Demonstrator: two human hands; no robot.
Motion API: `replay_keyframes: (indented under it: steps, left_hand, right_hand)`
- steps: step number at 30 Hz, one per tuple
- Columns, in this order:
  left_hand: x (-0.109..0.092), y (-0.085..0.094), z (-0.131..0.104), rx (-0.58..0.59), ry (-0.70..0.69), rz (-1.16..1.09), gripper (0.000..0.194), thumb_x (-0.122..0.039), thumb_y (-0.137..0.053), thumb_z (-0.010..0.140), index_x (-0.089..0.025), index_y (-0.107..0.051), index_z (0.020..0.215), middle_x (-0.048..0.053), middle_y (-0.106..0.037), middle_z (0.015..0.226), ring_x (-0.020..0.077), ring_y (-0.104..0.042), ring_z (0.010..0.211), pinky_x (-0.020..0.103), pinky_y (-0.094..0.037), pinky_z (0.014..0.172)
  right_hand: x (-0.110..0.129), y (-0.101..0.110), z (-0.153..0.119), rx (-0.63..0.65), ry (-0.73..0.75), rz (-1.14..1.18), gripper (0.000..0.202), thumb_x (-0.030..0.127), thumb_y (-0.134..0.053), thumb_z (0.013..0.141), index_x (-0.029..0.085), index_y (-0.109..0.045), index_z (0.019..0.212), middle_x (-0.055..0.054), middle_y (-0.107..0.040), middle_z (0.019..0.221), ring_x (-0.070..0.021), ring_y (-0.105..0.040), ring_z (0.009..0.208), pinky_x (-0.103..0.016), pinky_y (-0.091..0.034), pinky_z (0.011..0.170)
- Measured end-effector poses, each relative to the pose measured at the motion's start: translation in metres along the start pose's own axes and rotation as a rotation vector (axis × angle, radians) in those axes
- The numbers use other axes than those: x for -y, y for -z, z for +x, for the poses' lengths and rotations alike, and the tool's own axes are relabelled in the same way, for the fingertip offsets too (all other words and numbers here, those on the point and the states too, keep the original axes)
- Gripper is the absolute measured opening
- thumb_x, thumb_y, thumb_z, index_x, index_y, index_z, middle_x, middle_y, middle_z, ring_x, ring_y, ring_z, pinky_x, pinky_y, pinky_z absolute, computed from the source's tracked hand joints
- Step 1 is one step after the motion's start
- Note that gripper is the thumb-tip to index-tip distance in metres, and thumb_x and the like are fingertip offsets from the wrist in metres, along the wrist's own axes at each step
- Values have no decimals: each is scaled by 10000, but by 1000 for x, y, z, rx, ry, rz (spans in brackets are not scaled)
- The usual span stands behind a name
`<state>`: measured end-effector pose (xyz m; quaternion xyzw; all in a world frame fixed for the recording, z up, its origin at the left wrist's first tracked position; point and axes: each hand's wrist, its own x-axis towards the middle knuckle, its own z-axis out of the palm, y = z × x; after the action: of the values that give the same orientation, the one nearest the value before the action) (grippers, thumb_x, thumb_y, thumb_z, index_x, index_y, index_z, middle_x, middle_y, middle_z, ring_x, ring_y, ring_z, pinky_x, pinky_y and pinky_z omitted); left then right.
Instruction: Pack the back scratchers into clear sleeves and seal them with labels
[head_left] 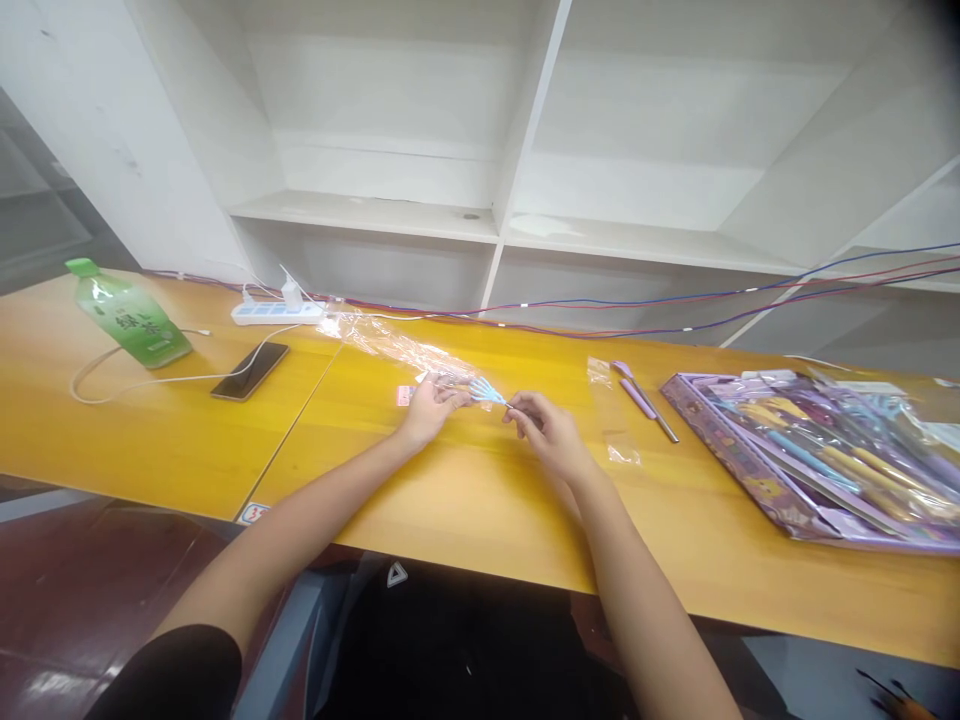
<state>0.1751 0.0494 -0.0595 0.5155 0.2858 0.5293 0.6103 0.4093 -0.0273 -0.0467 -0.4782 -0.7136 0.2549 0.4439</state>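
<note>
Gripping a blue hand-shaped toy (489, 391) with left fingers (457, 401) at nine o'clock, right fingers (527, 402) at four, seemingly adjusting it, probably needing steady tension.

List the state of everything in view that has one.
Bottle: capped.
Phone: lying flat, screen dark.
Power strip: plugs inserted.
Box: open, holding wrapped items.
Long wrapper: crumpled.
Blue piece: pinched at its thin end.
Right hand: pinching it.
Left hand: beside it, grip unclear.
</note>
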Motion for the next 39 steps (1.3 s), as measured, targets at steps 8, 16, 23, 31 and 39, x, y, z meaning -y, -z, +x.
replay_keyframes:
  steps: [8, 16, 23, 31, 39]
  left_hand:
    - [0, -8, -6, 117, 27, -35, 651, -331, -986, 664, -186, -545, 1122, 60, -773, 1008, 187, -792, 850, 355, -631, 875]
    - [-4, -11, -11, 113, 93, -7, 612, -368, -952, 711, -179, -546, 1128, 75, -812, 911, 204, -795, 795, 374, -627, 855]
    - [-6, -15, -17, 182, 77, 92, 462, -406, -912, 757, -167, -611, 1012, 76, -802, 919, 180, -770, 814, 331, -604, 838]
    - [-2, -12, -22, 232, 46, 157, 421, -479, -856, 824, -163, -639, 999, 66, -769, 895, 168, -730, 815, 313, -572, 823]
    - [-1, -12, -17, 32, -27, 218, 427, -533, -849, 798, -168, -671, 927, 27, -734, 807, 147, -680, 726, 278, -544, 735]
  right_hand:
    - [1, -3, 0, -4, 9, -10, 230, 464, -568, 1048, 250, -613, 1118, -58, -747, 935, -166, -642, 674, -313, -532, 657]
    - [2, -8, 0, -30, 15, 30, 264, 500, -577, 1046, 250, -605, 1126, -63, -750, 954, -170, -660, 686, -325, -553, 674]
    - [3, -18, 0, -17, 20, 60, 250, 489, -605, 1041, 252, -602, 1119, -44, -762, 919, -171, -684, 686, -330, -565, 700]
    - [4, -25, 0, -28, -64, 144, 377, 574, -718, 951, 272, -520, 1063, -49, -813, 930, -202, -738, 708, -342, -588, 681]
    - [4, -26, 1, 24, -72, 131, 393, 566, -716, 949, 262, -529, 1115, -52, -794, 959, -200, -744, 753, -355, -587, 724]
